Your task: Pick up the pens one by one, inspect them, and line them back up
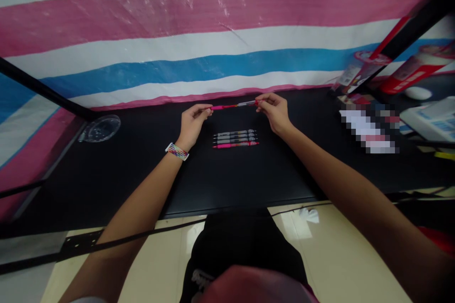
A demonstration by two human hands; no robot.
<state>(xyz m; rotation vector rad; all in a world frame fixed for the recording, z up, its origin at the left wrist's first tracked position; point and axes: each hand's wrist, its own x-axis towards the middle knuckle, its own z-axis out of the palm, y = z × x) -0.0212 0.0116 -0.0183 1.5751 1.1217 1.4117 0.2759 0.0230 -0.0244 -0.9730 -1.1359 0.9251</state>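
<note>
My left hand (196, 120) pinches the pink grip end of a red pen (217, 107). My right hand (274, 112) pinches the other end, where a clear barrel (246, 103) shows. A thin red stretch, which looks like the refill, runs between the two parts, so the pen appears drawn apart; the joint is too small to be sure. Both hands are above the table, with the pen nearly level. Nearer to me lie several pens in a neat row: grey ones (234, 136) and, closest, a pink-red pen (235, 144).
On the black table (227, 180) a clear plastic lid (102, 129) lies at the left. At the right stand a plastic cup with a red straw (359, 68) and a red-and-white cup (405, 75), beside a white device (432, 120). A striped sheet (213, 71) hangs behind.
</note>
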